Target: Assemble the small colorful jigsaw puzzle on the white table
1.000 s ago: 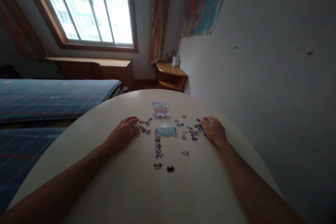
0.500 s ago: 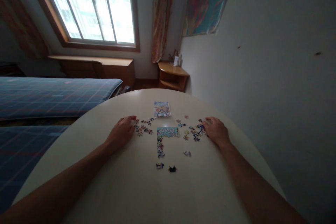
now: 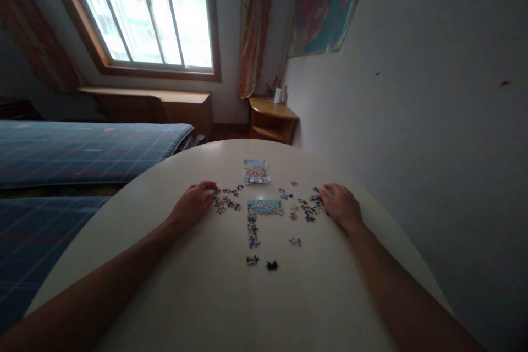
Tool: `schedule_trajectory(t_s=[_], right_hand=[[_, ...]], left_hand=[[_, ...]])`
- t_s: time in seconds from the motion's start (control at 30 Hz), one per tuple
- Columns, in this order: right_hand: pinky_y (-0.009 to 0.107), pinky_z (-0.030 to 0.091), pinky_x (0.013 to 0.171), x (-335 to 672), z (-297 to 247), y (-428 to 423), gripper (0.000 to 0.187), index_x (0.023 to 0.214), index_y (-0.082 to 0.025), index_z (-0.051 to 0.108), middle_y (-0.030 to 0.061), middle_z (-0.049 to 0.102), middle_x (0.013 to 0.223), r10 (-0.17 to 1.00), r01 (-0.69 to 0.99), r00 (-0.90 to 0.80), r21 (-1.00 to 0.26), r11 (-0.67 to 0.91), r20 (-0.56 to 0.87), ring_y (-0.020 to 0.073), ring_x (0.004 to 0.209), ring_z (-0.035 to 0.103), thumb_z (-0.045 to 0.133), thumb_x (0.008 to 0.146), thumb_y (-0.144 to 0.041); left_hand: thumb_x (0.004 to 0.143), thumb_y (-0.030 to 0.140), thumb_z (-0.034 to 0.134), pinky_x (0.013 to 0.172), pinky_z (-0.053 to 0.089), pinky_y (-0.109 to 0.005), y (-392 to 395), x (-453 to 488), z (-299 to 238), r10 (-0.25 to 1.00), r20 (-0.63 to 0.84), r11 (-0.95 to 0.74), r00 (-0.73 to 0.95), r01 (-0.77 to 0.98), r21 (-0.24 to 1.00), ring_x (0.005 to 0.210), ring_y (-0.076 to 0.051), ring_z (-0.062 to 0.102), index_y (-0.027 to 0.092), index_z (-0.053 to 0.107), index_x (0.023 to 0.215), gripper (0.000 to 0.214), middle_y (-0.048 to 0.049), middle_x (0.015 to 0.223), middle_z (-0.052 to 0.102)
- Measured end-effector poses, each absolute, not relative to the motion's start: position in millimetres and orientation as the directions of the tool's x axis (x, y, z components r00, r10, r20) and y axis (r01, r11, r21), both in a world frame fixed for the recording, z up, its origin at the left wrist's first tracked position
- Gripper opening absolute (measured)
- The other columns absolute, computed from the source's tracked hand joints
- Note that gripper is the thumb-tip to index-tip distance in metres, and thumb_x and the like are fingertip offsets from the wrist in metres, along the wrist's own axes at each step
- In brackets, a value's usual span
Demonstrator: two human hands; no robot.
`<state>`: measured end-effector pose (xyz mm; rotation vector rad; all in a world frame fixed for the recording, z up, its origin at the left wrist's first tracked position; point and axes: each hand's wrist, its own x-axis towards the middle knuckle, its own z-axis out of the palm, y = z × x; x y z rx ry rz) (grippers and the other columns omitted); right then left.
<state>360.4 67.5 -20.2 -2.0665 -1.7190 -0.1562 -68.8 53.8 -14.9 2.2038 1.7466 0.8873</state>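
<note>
My left hand (image 3: 194,202) rests on the table at the outer edge of the left pile of jigsaw pieces (image 3: 226,204), fingers loosely curved and thumb apart, holding nothing I can see. On the other side, my right hand (image 3: 340,204) lies beside the right pile of jigsaw pieces (image 3: 308,209), its fingers bent but apart and touching the nearest pieces. Between the piles is a partly joined puzzle (image 3: 266,207), a top strip with a left column running down. Loose pieces lie below it: a dark one (image 3: 272,265), another (image 3: 252,260) and a pale one (image 3: 295,241).
A small picture sheet (image 3: 256,171) lies beyond the puzzle on the round white table (image 3: 198,286). A bed with a plaid cover (image 3: 91,148) stands at the left. The wall (image 3: 412,121) runs along the right, with a corner shelf (image 3: 273,108) behind the table.
Both hands stay in nearly the same places beside the piles. The whole view has shifted very slightly; the puzzle and loose pieces lie as before.
</note>
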Motion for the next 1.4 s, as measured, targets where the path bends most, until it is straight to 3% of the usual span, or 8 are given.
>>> schedule_trajectory(t_s=[0.6,0.8,0.9,1.0,1.23,1.4], right_hand=[[0.037,0.044,0.101,359.3,-18.4,66.5,0.038,0.115,-0.014,0.068,0.0153,0.066,0.124,0.912,0.956,0.222,-0.26,-0.134,0.346,0.0272,0.116,0.06,0.052,0.092,-0.04],[0.037,0.044,0.101,359.4,-19.9,67.4,0.036,0.114,-0.015,0.068,0.0144,0.067,0.124,0.911,0.954,0.226,-0.267,-0.136,0.343,0.0269,0.115,0.061,0.053,0.091,-0.039],[0.037,0.042,0.104,359.8,-20.7,67.8,0.036,0.114,-0.015,0.068,0.0143,0.066,0.125,0.91,0.951,0.227,-0.282,-0.13,0.348,0.0271,0.117,0.06,0.053,0.091,-0.039],[0.038,0.042,0.105,359.4,-20.1,67.3,0.038,0.115,-0.014,0.068,0.0154,0.066,0.126,0.911,0.948,0.228,-0.29,-0.128,0.344,0.0277,0.119,0.059,0.052,0.091,-0.039],[0.038,0.043,0.103,358.5,-15.2,66.3,0.036,0.114,-0.015,0.069,0.0159,0.066,0.125,0.921,0.932,0.238,-0.339,-0.127,0.309,0.0275,0.117,0.059,0.052,0.091,-0.038],[0.032,0.047,0.095,366.8,-9.8,69.0,0.035,0.106,-0.016,0.072,0.0135,0.072,0.114,0.947,0.903,0.222,-0.415,-0.109,0.234,0.0237,0.107,0.065,0.044,0.095,-0.034]], left_hand=[[0.089,0.04,0.053,0.105,0.047,-0.043,46.3,-61.6,-11.8,0.916,0.333,-0.366,0.223,0.804,0.469,0.116,-0.027,0.061,0.021,0.064,0.118,0.036,-0.0075,0.118,0.07],[0.093,0.036,0.054,0.111,0.041,-0.047,38.2,-61.6,-9.3,0.788,0.369,-0.609,0.493,0.712,0.349,0.129,-0.027,0.05,0.023,0.057,0.135,0.043,-0.0076,0.138,0.058],[0.096,0.033,0.051,0.111,0.041,-0.05,36.7,-62.5,-9.0,0.736,0.338,-0.675,0.587,0.676,0.297,0.132,-0.027,0.047,0.03,0.062,0.13,0.036,-0.0038,0.143,0.054],[0.099,0.033,0.047,0.11,0.041,-0.052,38.1,-63.2,-9.6,0.738,0.312,-0.673,0.598,0.682,0.285,0.132,-0.027,0.047,0.035,0.067,0.124,0.032,-0.001,0.144,0.054],[0.099,0.038,0.047,0.108,0.044,-0.051,41.0,-63.9,-13.0,0.759,0.342,-0.647,0.555,0.705,0.291,0.129,-0.029,0.05,0.027,0.068,0.122,0.034,-0.0063,0.139,0.058],[0.098,0.037,0.048,0.108,0.045,-0.05,41.7,-64.6,-14.4,0.751,0.36,-0.655,0.553,0.695,0.296,0.128,-0.028,0.051,0.026,0.065,0.125,0.034,-0.0067,0.138,0.059]])
